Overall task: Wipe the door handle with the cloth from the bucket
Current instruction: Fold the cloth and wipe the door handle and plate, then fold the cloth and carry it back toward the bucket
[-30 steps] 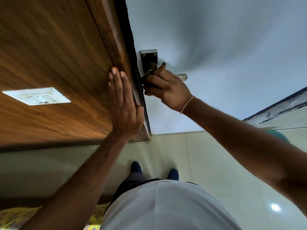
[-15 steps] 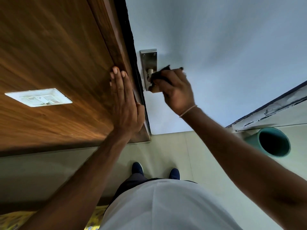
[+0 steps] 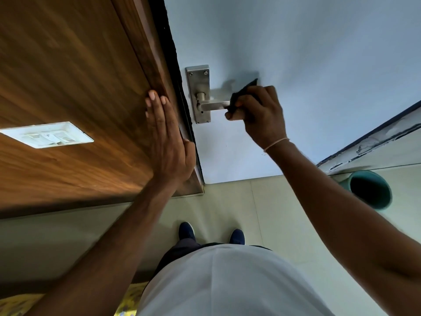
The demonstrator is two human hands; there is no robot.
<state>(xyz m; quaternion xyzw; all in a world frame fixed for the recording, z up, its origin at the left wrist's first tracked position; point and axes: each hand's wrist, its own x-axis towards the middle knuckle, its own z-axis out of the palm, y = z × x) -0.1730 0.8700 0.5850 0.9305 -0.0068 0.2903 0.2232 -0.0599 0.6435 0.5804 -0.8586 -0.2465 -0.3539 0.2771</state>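
Brushed-steel lever door handle (image 3: 214,105) mounted near left edge of pale blue door (image 3: 296,65). Dark crumpled cloth (image 3: 241,92) clenched in right hand (image 3: 259,115), wrapped over lever's free end. Left hand (image 3: 168,142) laid flat, fingers released, on brown wooden frame (image 3: 145,53).

Best done: cloth kept pinched around lever, whole length covered.

Teal round bucket (image 3: 370,189) seen on floor by door's right edge, nothing blocking.
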